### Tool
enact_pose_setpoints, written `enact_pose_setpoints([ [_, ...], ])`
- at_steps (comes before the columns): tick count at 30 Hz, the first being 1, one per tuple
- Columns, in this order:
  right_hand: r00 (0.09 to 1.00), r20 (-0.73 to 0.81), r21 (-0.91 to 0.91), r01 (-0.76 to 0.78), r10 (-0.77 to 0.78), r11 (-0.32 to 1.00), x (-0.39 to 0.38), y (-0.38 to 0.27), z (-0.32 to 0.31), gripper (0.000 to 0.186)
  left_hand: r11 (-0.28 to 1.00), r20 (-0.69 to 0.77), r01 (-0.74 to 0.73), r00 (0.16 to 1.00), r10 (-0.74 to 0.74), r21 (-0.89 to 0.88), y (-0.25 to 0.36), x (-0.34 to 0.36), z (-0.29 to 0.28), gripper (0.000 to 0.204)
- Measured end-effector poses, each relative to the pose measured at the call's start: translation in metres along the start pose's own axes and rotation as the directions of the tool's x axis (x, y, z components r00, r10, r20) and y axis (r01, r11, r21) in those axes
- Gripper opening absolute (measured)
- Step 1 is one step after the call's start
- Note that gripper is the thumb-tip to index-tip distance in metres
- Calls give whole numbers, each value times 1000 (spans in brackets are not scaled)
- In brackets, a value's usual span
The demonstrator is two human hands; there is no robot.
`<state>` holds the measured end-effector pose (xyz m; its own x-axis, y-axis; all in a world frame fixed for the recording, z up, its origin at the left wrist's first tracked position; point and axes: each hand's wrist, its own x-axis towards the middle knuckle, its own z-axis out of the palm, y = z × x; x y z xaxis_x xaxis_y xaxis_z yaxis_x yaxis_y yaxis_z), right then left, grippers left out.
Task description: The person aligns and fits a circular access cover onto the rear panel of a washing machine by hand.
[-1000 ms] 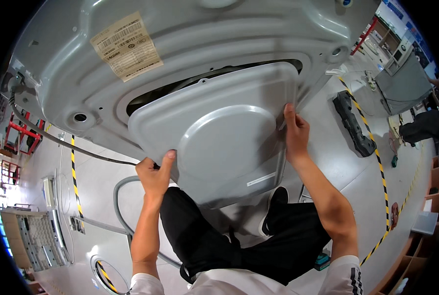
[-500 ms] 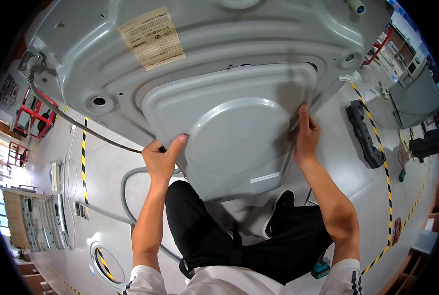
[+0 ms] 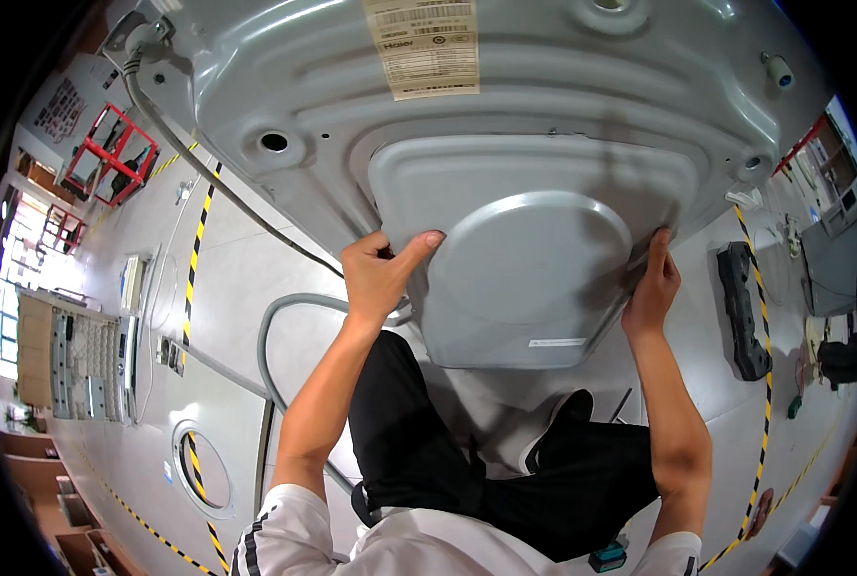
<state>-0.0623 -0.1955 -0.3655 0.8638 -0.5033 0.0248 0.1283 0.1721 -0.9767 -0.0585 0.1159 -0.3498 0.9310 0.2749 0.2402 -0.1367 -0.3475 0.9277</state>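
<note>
Between my two hands is a grey metal back panel (image 3: 534, 274) with a raised ring, set against the rear of a large grey appliance housing (image 3: 284, 82). My left hand (image 3: 375, 274) grips the panel's left edge, thumb on its face and fingers curled around the side. On the opposite edge, my right hand (image 3: 651, 293) holds the panel with its thumb in front, its other fingers partly hidden. The panel's top edge lies close to the housing; whether they are fastened there I cannot tell. A paper label (image 3: 428, 48) is stuck above it.
A grey power cord (image 3: 227, 197) droops from the housing's upper left. Beside my left leg curves a grey hose (image 3: 267, 346). On the floor lie a sheet with a round hole (image 3: 241, 413), a long black block (image 3: 741, 312) and a teal tool part (image 3: 608, 557). Red frames (image 3: 111, 154) stand far left.
The view has shifted, so the housing and panel appear farther right and slightly higher. Both hands keep their hold on the panel's edges.
</note>
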Motion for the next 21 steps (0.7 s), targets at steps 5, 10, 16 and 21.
enact_pose_setpoints([
  [5, 1000, 8, -13, 7, -7, 1000, 6, 7, -6, 38, 998, 13, 10, 1000, -11, 60, 19, 1, 1, 47],
  [10, 999, 20, 2, 30, -30, 1000, 9, 11, -7, 39, 999, -25, -3, 1000, 4, 45, 16, 1, 4, 48],
  [16, 1000, 10, 28, 14, -14, 1000, 8, 5, -1, 39, 996, -51, -27, 998, 32, 87, 9, 0, 3, 50],
  [21, 999, 36, -29, -7, 8, 1000, 9, 5, 2, 38, 996, -77, -45, 996, 51, 80, -5, -1, -3, 49],
])
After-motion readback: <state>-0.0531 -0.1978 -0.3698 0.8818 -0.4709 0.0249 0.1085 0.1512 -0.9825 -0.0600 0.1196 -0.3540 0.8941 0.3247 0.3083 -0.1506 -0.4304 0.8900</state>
